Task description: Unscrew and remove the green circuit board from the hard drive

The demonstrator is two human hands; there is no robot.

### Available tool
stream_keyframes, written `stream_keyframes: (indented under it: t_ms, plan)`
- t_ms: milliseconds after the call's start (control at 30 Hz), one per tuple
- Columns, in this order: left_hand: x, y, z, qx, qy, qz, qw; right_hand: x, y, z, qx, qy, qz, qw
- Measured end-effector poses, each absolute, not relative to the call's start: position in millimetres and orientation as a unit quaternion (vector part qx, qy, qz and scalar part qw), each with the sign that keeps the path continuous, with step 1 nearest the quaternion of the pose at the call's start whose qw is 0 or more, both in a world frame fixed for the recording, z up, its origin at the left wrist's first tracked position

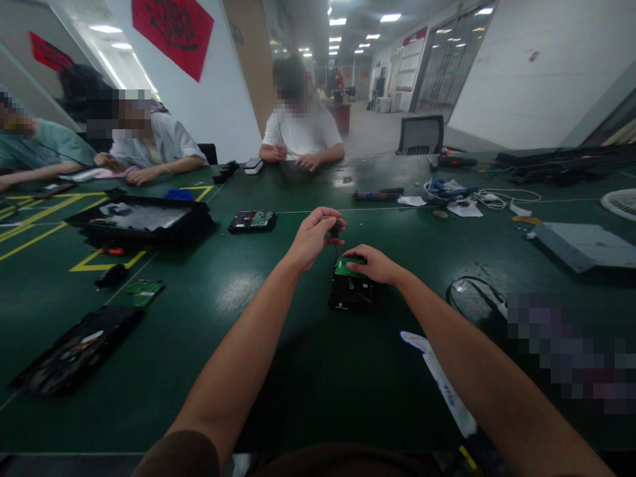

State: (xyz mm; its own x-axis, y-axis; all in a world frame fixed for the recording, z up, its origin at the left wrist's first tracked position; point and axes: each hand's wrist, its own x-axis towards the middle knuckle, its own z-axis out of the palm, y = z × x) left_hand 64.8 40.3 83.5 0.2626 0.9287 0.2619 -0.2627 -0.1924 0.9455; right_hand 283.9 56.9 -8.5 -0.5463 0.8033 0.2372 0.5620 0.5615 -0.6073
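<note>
A black hard drive (350, 291) lies on the green table (278, 331) in front of me, its green circuit board (344, 267) facing up. My left hand (314, 236) is closed round the dark handle of a screwdriver (335, 232), whose thin shaft points down at the board's far edge. My right hand (372, 262) rests on the far right corner of the drive, fingers curled over the board and pressing it.
A second hard drive (252, 221) lies further back left, beside an opened laptop shell (139, 222). A loose green board (144, 292) and a black panel (74, 354) sit at left. Cables (477, 195), a grey case (581, 244) and a white strap (437, 381) lie right. Three people sit opposite.
</note>
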Motion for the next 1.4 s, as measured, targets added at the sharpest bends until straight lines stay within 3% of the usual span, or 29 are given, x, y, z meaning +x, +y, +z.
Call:
stream_keyframes:
  t_ms: [267, 567, 1000, 1400]
  plan:
    - [66.7, 44.0, 79.8, 0.603, 0.337, 0.526, 0.497, 284.2, 55.9, -6.2, -0.413, -0.845, 0.240, 0.241]
    - [61.5, 46.2, 75.3, 0.703, 0.384, 0.514, 0.307, 282.3, 53.4, -3.2, -0.421, -0.842, 0.240, 0.238]
    - [66.0, 48.6, 71.4, 0.649, 0.347, 0.531, 0.420, 280.8, 51.9, -1.8, -0.414, -0.835, 0.256, 0.255]
    - [63.4, 49.5, 72.0, 0.689, 0.362, 0.521, 0.349, 282.2, 53.7, -4.7, -0.431, -0.831, 0.253, 0.243]
